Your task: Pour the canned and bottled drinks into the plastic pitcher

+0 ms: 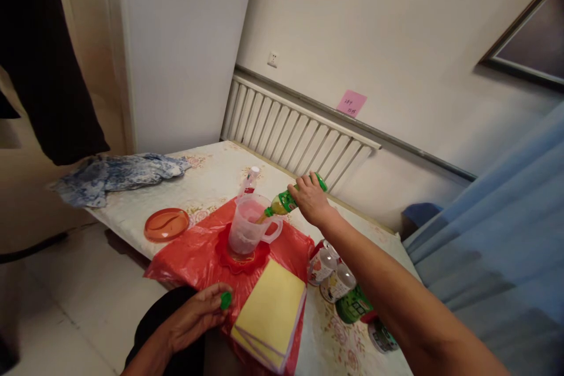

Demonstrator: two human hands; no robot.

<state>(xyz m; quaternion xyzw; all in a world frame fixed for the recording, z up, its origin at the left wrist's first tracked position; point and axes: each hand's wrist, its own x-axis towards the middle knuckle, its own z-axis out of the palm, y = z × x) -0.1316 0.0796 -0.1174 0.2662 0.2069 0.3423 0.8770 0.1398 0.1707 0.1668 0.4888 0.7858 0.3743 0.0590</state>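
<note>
My right hand (pixel 311 197) is wrapped round a green bottle (pixel 286 202), which is tipped with its mouth over a clear plastic pitcher (pixel 249 225). The pitcher holds some pale liquid and stands on a red scalloped saucer (pixel 241 261) on a red plastic bag (pixel 198 252). Near the table's front edge my left hand (pixel 194 316) rests with the fingers curled, pinching a small green cap (pixel 226 300). A stack of yellow cloths (pixel 269 312) lies just right of that hand.
A red round lid (pixel 166 224) lies left on the floral tablecloth (pixel 211 179). A blue patterned cloth (pixel 115 174) sits at the far left corner. A capped clear bottle (pixel 249 180) stands behind the pitcher. Several cans (pixel 337 283) lie under my right forearm. A radiator (pixel 291 135) runs along the wall.
</note>
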